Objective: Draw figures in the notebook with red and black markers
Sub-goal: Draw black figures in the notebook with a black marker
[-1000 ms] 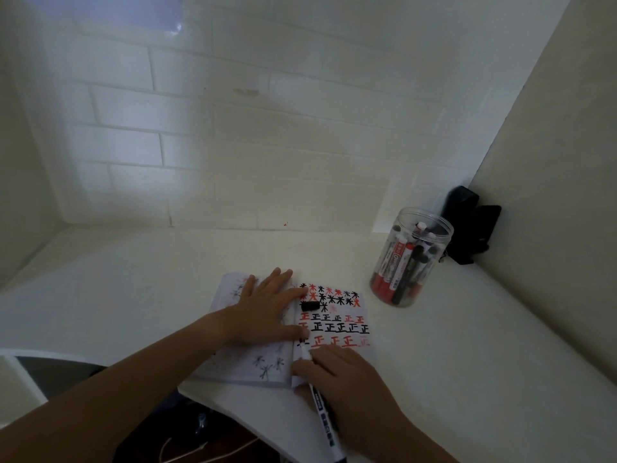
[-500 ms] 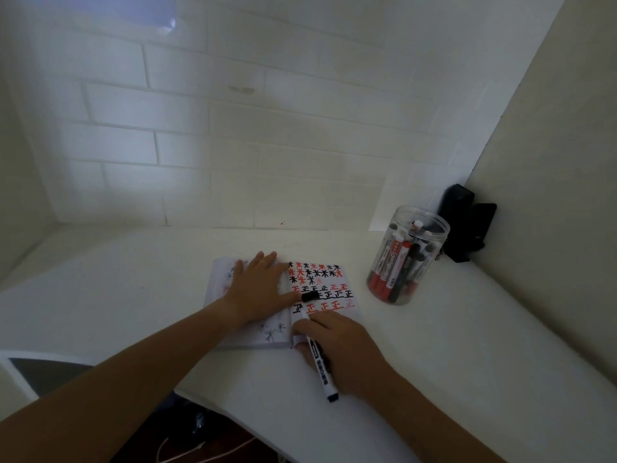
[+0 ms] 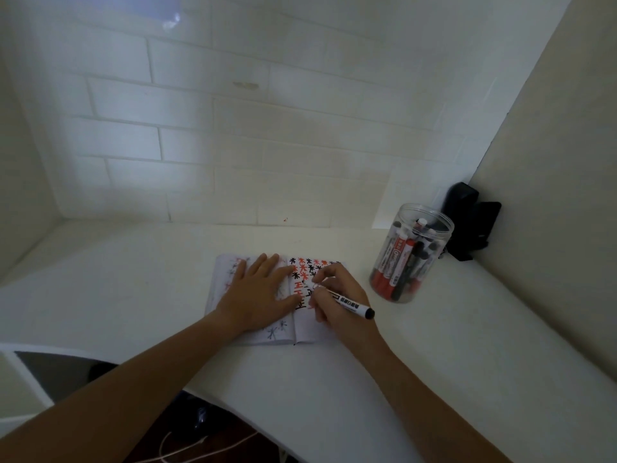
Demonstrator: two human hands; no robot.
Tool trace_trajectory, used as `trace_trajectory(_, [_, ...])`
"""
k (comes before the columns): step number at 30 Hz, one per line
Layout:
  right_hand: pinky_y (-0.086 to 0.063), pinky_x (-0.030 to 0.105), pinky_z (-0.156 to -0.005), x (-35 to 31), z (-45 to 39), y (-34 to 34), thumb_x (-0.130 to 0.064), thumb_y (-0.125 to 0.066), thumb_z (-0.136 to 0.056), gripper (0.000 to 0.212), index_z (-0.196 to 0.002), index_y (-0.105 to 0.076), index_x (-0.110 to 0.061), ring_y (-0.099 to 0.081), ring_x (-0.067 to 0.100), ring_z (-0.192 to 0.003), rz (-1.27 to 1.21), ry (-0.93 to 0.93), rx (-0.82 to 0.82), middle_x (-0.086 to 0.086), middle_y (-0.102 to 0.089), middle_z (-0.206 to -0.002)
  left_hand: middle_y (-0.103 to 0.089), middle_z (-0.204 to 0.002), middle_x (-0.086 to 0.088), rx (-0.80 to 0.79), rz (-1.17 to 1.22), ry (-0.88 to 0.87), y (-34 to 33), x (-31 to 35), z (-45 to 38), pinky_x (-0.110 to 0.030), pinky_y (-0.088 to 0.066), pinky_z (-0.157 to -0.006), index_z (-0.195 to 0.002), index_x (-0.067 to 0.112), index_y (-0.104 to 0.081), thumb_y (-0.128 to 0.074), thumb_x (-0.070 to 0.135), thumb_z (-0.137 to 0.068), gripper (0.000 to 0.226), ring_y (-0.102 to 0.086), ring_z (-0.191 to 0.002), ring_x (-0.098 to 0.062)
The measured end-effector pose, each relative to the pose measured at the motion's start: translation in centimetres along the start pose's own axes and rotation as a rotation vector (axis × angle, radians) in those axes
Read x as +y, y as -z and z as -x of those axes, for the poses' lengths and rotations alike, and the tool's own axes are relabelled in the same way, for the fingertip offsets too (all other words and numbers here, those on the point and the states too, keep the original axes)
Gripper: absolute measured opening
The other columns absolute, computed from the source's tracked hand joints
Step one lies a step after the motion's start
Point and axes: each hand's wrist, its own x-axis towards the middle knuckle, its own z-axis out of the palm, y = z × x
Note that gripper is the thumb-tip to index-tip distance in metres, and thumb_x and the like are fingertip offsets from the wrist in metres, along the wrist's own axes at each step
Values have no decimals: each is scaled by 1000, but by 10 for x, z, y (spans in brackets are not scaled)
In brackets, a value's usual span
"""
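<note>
A small open notebook [image 3: 305,330] lies on the white desk, its right page covered with rows of red and black figures. My left hand [image 3: 258,292] lies flat, fingers straight, on the left page and holds it down. My right hand [image 3: 337,295] grips a white marker with a black end [image 3: 354,305] over the right page, the tip pointing at the middle rows and the black end pointing back right. The tip itself is hidden among my fingers.
A clear plastic jar [image 3: 412,252] with several red and black markers stands right of the notebook. A black object [image 3: 469,222] sits in the back right corner against the wall. The desk's front edge [image 3: 233,401] curves below my arms.
My right hand has moved up the right page and turned the marker, so its black end now points to the right instead of toward me. The black cap on the page is out of sight.
</note>
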Motion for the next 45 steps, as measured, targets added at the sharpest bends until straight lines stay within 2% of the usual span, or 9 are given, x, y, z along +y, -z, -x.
trace_trajectory(3, [-38,26,-44,7,3,-1,-3,-56,-100,11,-97,-60,-14,-48,22,-51,-98,-49,78,15,-57,-65,-11,-168,2,5,18,4,-1,0,-1,-50,2,-124,-155,43,-23,-15,89,-74,93,-2,-155,-19])
trace_trajectory(5, [-35,25,-43,11,5,-1,-7,-60,-101,12,-90,-60,-12,-44,21,-48,-73,-55,104,15,-53,-58,-13,-168,2,13,33,4,0,-1,-2,-49,3,-125,-155,44,-25,-17,89,-73,94,-3,-155,-19])
trace_trajectory(8, [-36,24,-43,15,9,-3,-6,-66,-97,14,-87,-56,-8,-44,20,-45,-63,-70,118,8,-54,-57,-15,-167,2,28,53,10,0,0,-2,-49,2,-125,-153,44,-28,-20,89,-72,94,-6,-155,-19])
trace_trajectory(13, [-35,22,-36,16,16,-6,-11,-71,-95,26,-81,-50,-5,-45,20,-34,13,-129,109,10,-56,-52,-16,-167,3,28,85,15,0,-1,-2,-48,3,-125,-153,44,-29,-23,90,-71,94,-6,-155,-18])
trace_trajectory(18, [-39,26,-36,14,16,-8,-14,-71,-96,29,-80,-49,-5,-48,18,-32,3,-162,103,10,-58,-49,-17,-167,3,29,98,13,0,-2,-2,-48,2,-125,-152,44,-31,-24,91,-71,94,-7,-155,-18])
trace_trajectory(25, [-42,28,-36,18,13,-7,-15,-73,-96,29,-82,-52,0,-53,26,-38,-19,-152,108,18,-64,-58,-14,-168,2,7,91,2,1,-2,-2,-48,5,-124,-154,42,-28,-23,91,-69,98,-4,-155,-19])
trace_trajectory(31, [-42,27,-37,19,12,-9,-19,-74,-95,28,-80,-55,-6,-54,25,-38,5,-167,93,13,-66,-56,-13,-168,2,0,89,2,0,-3,-3,-49,4,-124,-155,42,-27,-24,92,-69,100,-3,-155,-20])
trace_trajectory(39, [-42,25,-38,20,14,-8,-13,-73,-95,27,-77,-53,-8,-56,21,-39,-11,-210,173,12,-65,-57,-13,-168,2,-6,95,2,0,-1,-3,-48,5,-124,-154,42,-27,-26,91,-68,99,-3,-155,-19])
trace_trajectory(45, [-41,25,-37,18,14,-9,-12,-71,-96,26,-78,-52,-9,-56,22,-40,2,-207,135,13,-65,-58,-13,-168,2,-2,88,1,0,-2,-3,-48,4,-124,-154,42,-28,-28,91,-68,99,-4,-155,-19])
